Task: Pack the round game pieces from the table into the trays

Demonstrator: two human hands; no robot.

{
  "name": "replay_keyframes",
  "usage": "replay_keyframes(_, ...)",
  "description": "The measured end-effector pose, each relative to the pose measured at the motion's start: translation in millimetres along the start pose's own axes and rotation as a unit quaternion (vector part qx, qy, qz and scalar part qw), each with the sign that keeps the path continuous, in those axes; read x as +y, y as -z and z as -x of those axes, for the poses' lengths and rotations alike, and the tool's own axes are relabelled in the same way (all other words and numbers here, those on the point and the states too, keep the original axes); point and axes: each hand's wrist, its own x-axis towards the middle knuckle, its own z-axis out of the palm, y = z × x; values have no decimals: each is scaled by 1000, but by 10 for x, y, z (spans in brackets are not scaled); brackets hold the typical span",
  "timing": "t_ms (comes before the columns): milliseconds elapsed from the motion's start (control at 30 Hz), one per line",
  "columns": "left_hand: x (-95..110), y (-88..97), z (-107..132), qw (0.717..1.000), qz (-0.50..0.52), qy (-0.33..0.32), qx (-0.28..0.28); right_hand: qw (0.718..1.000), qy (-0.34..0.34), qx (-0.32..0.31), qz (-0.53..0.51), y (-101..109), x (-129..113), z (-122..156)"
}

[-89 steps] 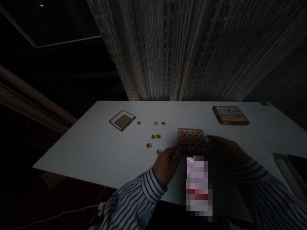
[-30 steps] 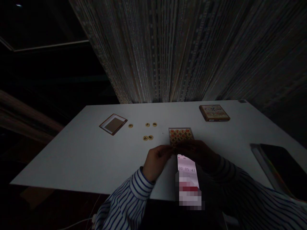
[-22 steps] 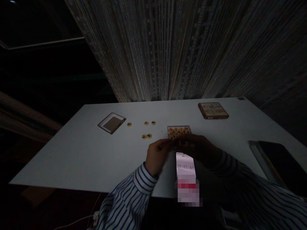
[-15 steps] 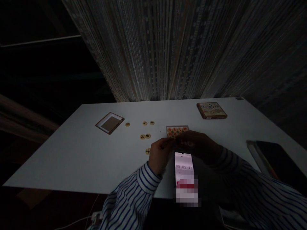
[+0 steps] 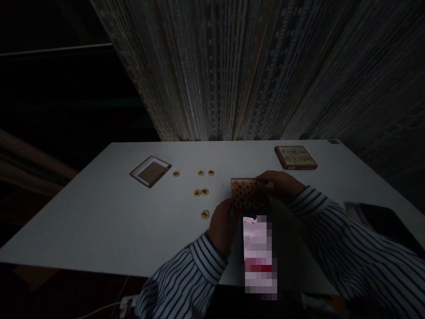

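Observation:
A clear tray of Chinese chess pieces (image 5: pixel 244 192) lies between my hands, with round pieces marked in red set in rows. My left hand (image 5: pixel 222 223) grips the tray's near left side, its fingertips partly hidden. At the far right corner, my right hand (image 5: pixel 280 184) has its fingers closed over the tray's edge and covers some pieces. Loose chess pieces with dark marks lie on the white table (image 5: pixel 159 226) to the left: a single piece (image 5: pixel 205 214) is nearest my left hand, a touching pair (image 5: pixel 201 192) lies beyond, and several others sit farther back.
A lit phone (image 5: pixel 249 241), partly pixelated, lies just in front of the tray. A flat open box part (image 5: pixel 134 174) rests at the back left, and a printed box (image 5: pixel 296 157) at the back right. A dark object (image 5: pixel 387 221) lies by the right edge. A string curtain (image 5: pixel 212 79) hangs behind.
My hands have moved apart from above the tray to its two sides, uncovering more of its pieces. My right hand has shifted up and right. The loose pieces stay in place.

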Motion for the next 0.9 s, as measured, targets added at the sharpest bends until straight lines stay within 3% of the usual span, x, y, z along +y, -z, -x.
replay_keyframes(233,-20,13,-40,1000,-15,2,-16,998,7,-42,46,-124,81,-102)
replay_keyframes(900,-40,39,-112,1000,-22,-11,-17,991,-12,-112,72,-118,38,-154)
